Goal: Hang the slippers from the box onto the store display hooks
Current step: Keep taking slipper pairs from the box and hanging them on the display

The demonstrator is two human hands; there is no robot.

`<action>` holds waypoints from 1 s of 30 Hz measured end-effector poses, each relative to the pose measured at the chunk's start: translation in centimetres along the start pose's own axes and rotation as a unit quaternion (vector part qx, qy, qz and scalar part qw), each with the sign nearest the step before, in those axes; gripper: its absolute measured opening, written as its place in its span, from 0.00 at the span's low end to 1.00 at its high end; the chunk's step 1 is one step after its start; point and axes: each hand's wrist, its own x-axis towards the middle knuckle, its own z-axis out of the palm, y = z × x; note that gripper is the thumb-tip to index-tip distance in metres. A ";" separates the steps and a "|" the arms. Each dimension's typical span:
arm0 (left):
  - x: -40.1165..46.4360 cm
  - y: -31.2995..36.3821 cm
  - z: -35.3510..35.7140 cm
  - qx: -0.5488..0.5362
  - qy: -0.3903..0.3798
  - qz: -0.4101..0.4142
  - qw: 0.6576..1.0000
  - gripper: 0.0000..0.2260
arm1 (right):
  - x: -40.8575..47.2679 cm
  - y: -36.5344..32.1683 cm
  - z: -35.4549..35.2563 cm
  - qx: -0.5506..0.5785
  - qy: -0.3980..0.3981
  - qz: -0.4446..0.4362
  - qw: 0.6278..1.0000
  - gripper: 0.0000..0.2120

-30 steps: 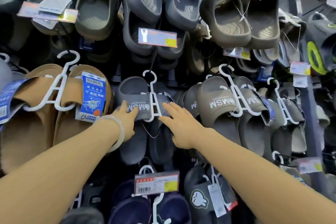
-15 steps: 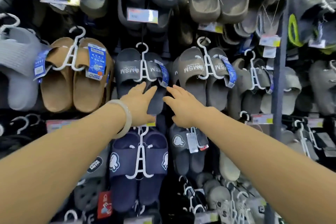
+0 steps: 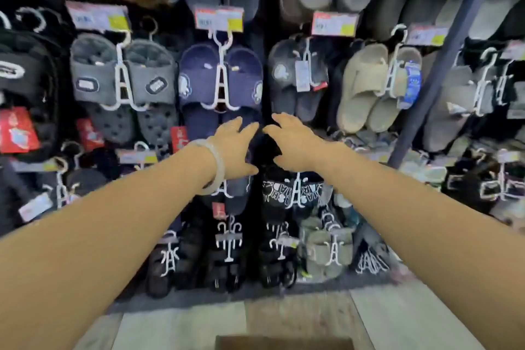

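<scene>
Both hands reach toward the display wall with fingers spread and empty. The left hand (image 3: 233,148) wears a smooth, pale, translucent bangle (image 3: 211,166); the right hand (image 3: 295,145) is bare. Just above the fingertips hangs a pair of navy fabric slippers (image 3: 199,79) on a white plastic A-shaped hanger (image 3: 221,79). A brown box (image 3: 284,343) edge sits on the near floor, well below the hands.

Both hands reach toward the slipper wall, empty with fingers spread — the left hand (image 3: 233,148), pale bangle (image 3: 211,167) at its wrist, just beside the right hand (image 3: 295,140). Above them hangs a navy slipper pair (image 3: 220,79) on a white hanger (image 3: 221,77) — box edge (image 3: 284,343) below.
</scene>
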 end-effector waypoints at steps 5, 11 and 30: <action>-0.7 -0.7 10.6 -0.024 -0.121 0.003 0.992 0.42 | -0.5 -0.8 12.5 0.053 -0.114 0.020 0.992 0.32; -0.5 -1.8 23.6 -0.072 -0.267 0.004 0.961 0.41 | -2.0 -2.8 26.6 0.139 -0.239 0.059 0.959 0.30; -12.2 -4.3 66.3 -0.144 -0.536 -0.124 0.822 0.20 | -19.7 -5.4 67.7 0.236 -0.518 0.206 0.796 0.23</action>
